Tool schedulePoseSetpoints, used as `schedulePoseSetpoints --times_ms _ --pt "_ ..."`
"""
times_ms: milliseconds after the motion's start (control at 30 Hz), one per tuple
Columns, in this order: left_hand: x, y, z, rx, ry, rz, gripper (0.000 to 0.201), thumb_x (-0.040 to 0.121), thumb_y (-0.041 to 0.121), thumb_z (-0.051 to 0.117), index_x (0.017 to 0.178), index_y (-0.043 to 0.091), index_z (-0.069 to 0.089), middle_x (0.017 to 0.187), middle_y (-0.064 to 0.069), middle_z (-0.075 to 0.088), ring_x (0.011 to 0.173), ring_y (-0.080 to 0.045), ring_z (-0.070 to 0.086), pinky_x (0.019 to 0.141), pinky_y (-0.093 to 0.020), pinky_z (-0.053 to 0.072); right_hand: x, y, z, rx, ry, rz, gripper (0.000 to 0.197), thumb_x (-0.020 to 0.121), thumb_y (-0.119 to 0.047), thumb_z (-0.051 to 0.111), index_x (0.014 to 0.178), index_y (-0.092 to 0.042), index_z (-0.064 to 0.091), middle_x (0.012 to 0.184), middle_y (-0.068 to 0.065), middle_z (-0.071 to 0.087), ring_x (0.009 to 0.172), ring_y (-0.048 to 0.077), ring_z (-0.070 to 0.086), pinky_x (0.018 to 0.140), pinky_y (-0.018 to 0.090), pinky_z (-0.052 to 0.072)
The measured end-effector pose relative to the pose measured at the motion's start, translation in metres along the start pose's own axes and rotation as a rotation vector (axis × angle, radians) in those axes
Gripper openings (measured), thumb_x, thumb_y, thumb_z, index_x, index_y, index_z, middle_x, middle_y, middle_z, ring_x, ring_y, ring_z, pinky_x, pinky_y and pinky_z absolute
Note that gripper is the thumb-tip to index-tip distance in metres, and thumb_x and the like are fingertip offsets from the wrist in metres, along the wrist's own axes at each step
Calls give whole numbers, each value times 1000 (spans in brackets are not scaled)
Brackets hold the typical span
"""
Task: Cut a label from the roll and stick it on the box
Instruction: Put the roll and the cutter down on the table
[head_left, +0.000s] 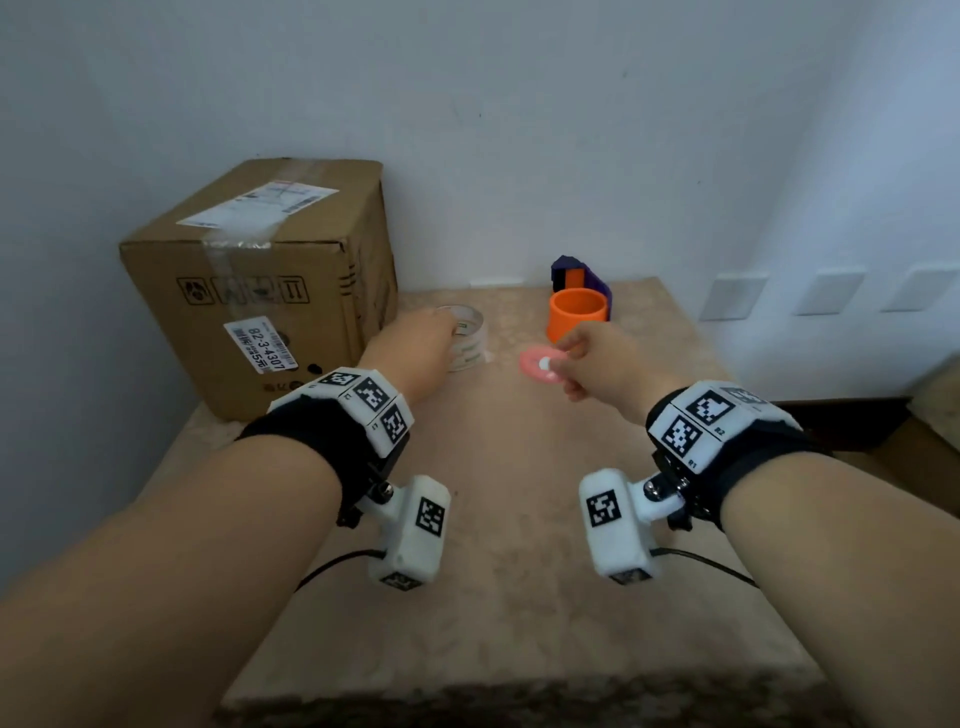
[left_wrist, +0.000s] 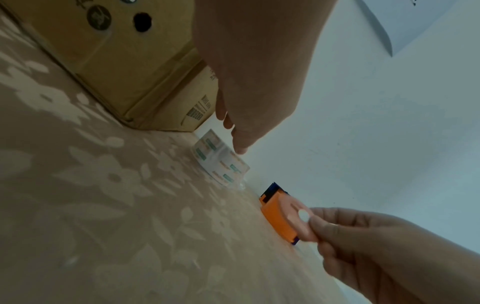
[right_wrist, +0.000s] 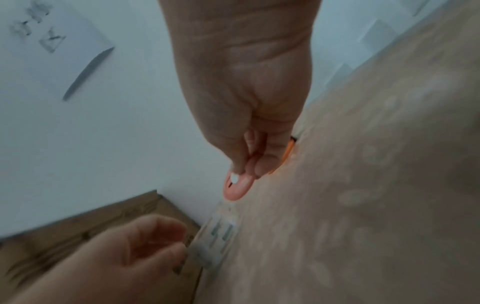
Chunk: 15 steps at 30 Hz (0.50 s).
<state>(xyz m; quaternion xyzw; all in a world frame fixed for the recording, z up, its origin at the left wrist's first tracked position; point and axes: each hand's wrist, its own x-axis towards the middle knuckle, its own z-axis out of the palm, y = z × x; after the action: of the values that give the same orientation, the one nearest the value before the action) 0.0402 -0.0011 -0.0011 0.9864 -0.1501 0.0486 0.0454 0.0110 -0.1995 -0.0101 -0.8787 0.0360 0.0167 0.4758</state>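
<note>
A brown cardboard box (head_left: 249, 291) with shipping stickers stands at the table's back left. Beside its right face lies the label roll (head_left: 470, 343), whitish with green print. My left hand (head_left: 441, 332) reaches over the roll; in the left wrist view its fingers (left_wrist: 233, 133) are loosely bent with a tip at the roll's top (left_wrist: 221, 164), not clearly gripping it. To the right and above the table, my right hand (head_left: 571, 358) pinches a small round pink cutter (head_left: 540, 364) with a white centre. The right wrist view shows thumb and fingers (right_wrist: 249, 164) clamped on the cutter (right_wrist: 236, 185).
An orange cup (head_left: 577, 314) and a purple-and-orange holder (head_left: 587, 275) stand at the back against the white wall, just behind my right hand. The beige flower-patterned table (head_left: 493, 571) stretches toward me. Its right edge drops off near dark furniture (head_left: 852, 421).
</note>
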Motion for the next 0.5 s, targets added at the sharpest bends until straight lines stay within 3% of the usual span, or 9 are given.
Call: schedulePoseSetpoints --times_ms 67,133,200,267,367,433,500 --pt "1 4 2 29 -16 11 34 94 9 44 127 6 52 129 -14 54 113 -32 55 89 -40 47 18 -1 4 102 62 106 26 90 0 53 115 7 54 86 16 58 61 19 56 59 31 55" --pt "5 7 8 85 -31 1 35 94 9 41 127 7 52 130 -12 53 115 -31 54 89 -39 46 33 2 12 128 115 214 25 87 4 53 111 12 57 80 15 60 67 24 60 75 40 58" --pt "12 9 12 103 -5 -19 35 94 5 38 125 9 54 127 -11 55 114 -29 55 87 -36 45 47 6 20 76 192 288 27 85 -3 60 108 11 58 84 15 63 83 30 62 87 40 53" --pt "22 7 14 75 43 -33 35 96 3 37 124 11 55 124 -11 56 113 -28 55 86 -32 43 57 11 29 45 288 328 25 82 -11 66 99 6 58 92 14 62 93 30 62 88 37 50" --pt "38 4 18 41 35 -19 29 96 3 37 112 12 59 112 -10 59 103 -23 55 75 -26 35 73 19 39 296 289 391 22 75 -8 72 75 -3 51 94 21 68 78 35 67 78 48 58" --pt "44 3 20 23 20 -32 25 95 3 38 101 16 58 99 -7 55 95 -22 53 71 -26 32 75 20 42 382 258 420 22 75 -8 74 78 -2 53 83 19 67 56 29 64 61 43 60" --pt "49 2 23 23 50 -22 23 94 4 41 101 13 61 96 -8 55 98 -24 54 71 -28 33 77 17 44 347 216 402 28 70 -20 79 77 -4 57 67 14 64 45 25 57 53 35 55"
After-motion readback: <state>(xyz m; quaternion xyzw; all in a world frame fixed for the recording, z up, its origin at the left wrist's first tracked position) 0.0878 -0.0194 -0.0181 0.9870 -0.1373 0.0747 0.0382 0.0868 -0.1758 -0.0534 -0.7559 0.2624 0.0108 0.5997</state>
